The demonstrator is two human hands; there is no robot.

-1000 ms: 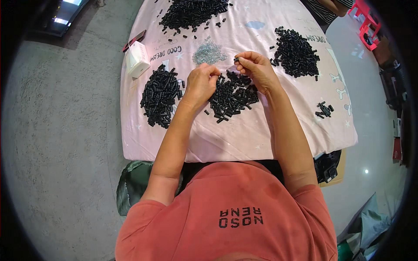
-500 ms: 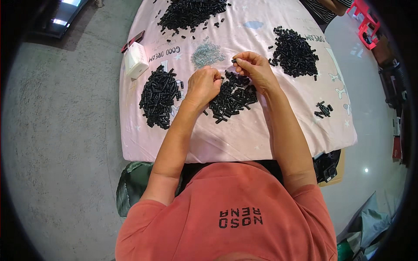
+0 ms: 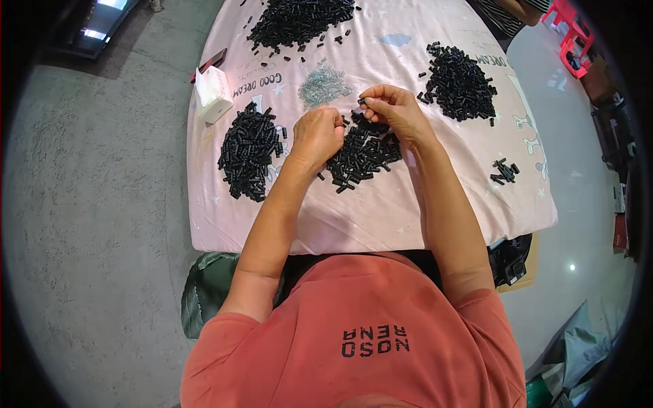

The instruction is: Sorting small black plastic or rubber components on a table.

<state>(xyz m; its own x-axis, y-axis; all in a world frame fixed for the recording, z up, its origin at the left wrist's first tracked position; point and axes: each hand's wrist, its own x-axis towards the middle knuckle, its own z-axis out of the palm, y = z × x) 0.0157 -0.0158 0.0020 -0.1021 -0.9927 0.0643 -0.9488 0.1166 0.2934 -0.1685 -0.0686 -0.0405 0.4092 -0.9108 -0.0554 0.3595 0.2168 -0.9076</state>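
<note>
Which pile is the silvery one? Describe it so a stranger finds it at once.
Start at the pink cloth covering the table. Just beyond the left hand, toward the far edge, lies a small heap of silvery springs. Every other pile on the cloth is black; this alone is pale grey and wiry.

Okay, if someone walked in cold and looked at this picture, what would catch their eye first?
Probably the heaps of small black pieces on the pink cloth: one at the far edge, one far right, one at left, and a middle pile under the hands. The right hand pinches one black piece above that pile, the left hand beside it. A small silvery heap lies just beyond them.
</note>
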